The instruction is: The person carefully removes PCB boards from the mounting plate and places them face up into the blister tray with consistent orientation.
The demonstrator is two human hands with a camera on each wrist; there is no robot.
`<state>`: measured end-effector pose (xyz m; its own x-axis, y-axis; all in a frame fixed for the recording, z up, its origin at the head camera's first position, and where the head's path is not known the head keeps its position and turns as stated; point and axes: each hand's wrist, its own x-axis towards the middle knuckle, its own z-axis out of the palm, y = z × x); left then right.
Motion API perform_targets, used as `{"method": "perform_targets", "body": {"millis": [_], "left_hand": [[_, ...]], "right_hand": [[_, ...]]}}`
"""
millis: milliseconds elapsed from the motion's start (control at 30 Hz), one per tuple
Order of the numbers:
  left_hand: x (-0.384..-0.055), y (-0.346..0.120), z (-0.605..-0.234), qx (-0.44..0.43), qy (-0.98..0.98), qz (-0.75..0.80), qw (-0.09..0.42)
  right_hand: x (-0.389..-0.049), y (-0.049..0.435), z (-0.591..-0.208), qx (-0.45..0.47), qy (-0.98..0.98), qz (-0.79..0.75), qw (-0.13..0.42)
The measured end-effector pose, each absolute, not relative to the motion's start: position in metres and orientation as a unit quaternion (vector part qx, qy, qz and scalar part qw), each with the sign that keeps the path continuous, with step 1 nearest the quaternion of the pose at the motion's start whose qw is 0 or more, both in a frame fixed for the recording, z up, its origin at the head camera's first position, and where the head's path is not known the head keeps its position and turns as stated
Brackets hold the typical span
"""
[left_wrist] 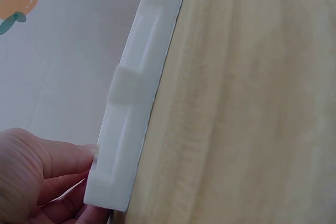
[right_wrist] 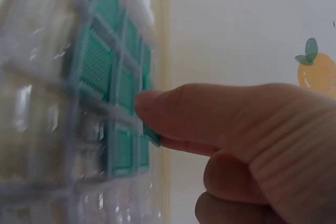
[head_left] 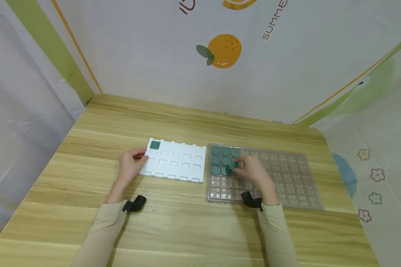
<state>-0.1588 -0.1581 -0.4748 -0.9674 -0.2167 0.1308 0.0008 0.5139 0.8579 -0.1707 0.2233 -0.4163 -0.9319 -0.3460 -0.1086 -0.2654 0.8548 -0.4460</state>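
My left hand (head_left: 129,163) grips the left edge of a white plastic tray (head_left: 169,168) with shallow compartments; the left wrist view has the thumb at the corner of the tray (left_wrist: 118,129) and the other fingers lower down. A square green circuit chip (head_left: 155,145) lies in its upper-left compartment. Between thumb and fingertips, my right hand (head_left: 252,170) pinches another green chip (head_left: 233,165), tilted, over a clear plastic tray (head_left: 270,178). Several green chips (head_left: 215,160) fill pockets on that tray's left side. In the right wrist view, the thumb covers much of the held chip (right_wrist: 151,136).
Both trays lie side by side on a wood-grain table (head_left: 173,226), a narrow gap between them. Pockets right of and below the chips in the clear tray hold nothing green. A white printed curtain (head_left: 147,63) hangs behind the table and at both sides.
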Motion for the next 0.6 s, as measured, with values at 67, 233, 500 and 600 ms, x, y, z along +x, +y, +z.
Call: {"method": "perform_targets", "body": {"millis": [67, 233, 500, 600], "left_hand": [[-0.159, -0.158, -0.475, 0.06, -0.863, -0.489, 0.113], [-0.159, -0.158, -0.475, 0.055, -0.861, -0.491, 0.116], [-0.159, -0.158, -0.474, 0.054, -0.862, -0.49, 0.117], [-0.158, -0.158, -0.473, 0.053, -0.863, -0.488, 0.116]], "right_hand": [[-0.169, 0.226, -0.418, -0.159, 0.959, -0.215, 0.095], [-0.167, 0.232, -0.423, -0.175, 0.958, -0.211, 0.088], [-0.164, 0.241, -0.429, -0.188, 0.957, -0.204, 0.084], [-0.163, 0.243, -0.431, -0.189, 0.959, -0.196, 0.08]]}}
